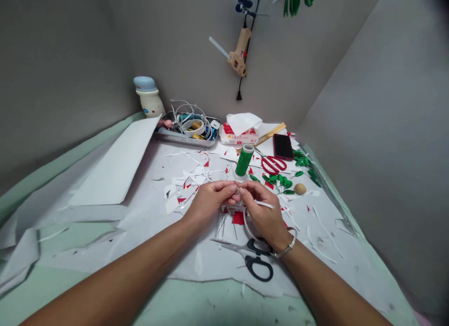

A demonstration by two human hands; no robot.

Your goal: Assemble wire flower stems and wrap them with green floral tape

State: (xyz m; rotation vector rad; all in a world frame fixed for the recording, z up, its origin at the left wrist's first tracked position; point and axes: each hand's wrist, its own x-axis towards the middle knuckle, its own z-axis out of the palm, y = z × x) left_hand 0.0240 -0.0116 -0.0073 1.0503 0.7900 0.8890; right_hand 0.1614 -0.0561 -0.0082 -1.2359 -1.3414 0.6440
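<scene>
My left hand [214, 196] and my right hand [261, 205] meet fingertip to fingertip above the paper-covered table, both pinched closed. From my right hand a narrow white strip [264, 204] sticks out to the right, and a white band [247, 224] curls down below the fingers. What sits between the left fingertips is too small to make out. Just beyond the hands stands a green thread spool [244, 161]. Under them lie several thin wires [224, 225] and a red scrap [239, 218]. Black-handled scissors [259, 267] rest in front of my right wrist.
Red-handled scissors [273, 165], a phone [283, 146], green leaf pieces [279, 181] and a small round brown ball [300, 189] lie right. Behind are a metal tray [189, 141], a tissue pack [238, 137] and a jar [150, 101]. A glue gun [240, 52] hangs above.
</scene>
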